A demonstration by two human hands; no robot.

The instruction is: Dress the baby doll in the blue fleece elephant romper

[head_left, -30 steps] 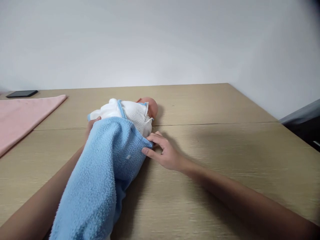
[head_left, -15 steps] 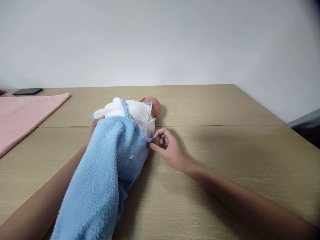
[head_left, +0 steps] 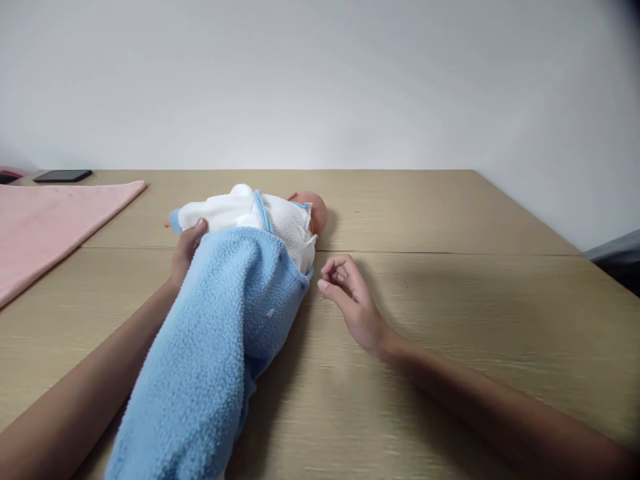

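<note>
A baby doll (head_left: 289,227) lies on the table, its bare head (head_left: 319,212) at the far end and its face out of sight. It has a white top with blue trim, and one sleeve (head_left: 215,212) stretches left to a blue cuff. Fuzzy blue fleece cloth (head_left: 200,353) covers its lower body and runs toward me. My left hand (head_left: 189,247) grips the doll's left side at the fleece, thumb up, other fingers hidden. Just right of the fleece's edge, my right hand (head_left: 350,293) is empty, fingers curled and thumb apart from them.
Pink cloth (head_left: 55,227) lies flat on the left of the wooden table (head_left: 450,307). Behind it is a dark phone-like slab (head_left: 63,176). A white wall (head_left: 320,80) stands along the back, and something grey and dark (head_left: 620,263) is beyond the right edge.
My right hand has let go of the fleece's edge and moved slightly right. The doll's sleeve now reaches further left, with a bit of its hand showing. More of my left hand is visible.
</note>
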